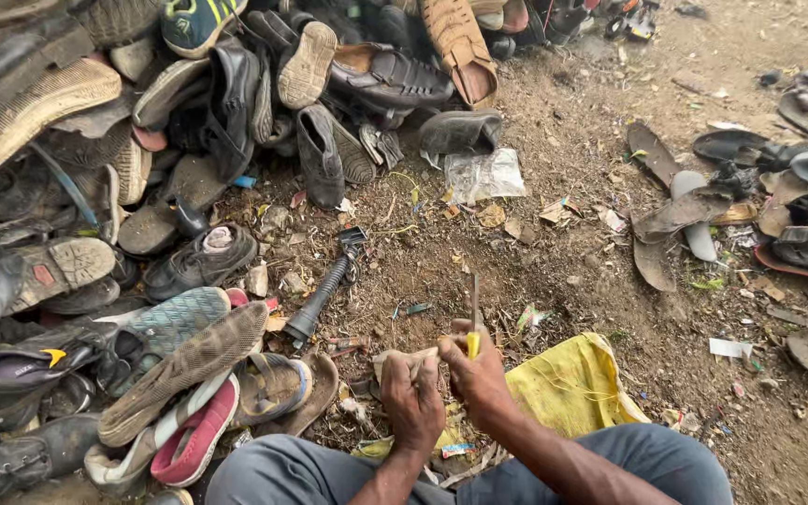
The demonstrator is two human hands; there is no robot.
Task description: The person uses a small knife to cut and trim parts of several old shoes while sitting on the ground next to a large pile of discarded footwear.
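Observation:
My left hand [411,400] grips a small pale piece of shoe material [395,359] just above my lap. Beside it, my right hand [475,374] is closed around a yellow-handled knife [472,318] whose thin blade points up and away from me. The two hands nearly touch. My knees in grey trousers [638,458] fill the bottom edge of the view.
A big heap of worn shoes and sandals [142,187] covers the left and top. A black-handled hammer [322,290] lies on the dirt ahead. A yellow sack [572,383] lies by my right knee. A clear plastic bag [483,175] and more soles [685,206] lie further off, to the right.

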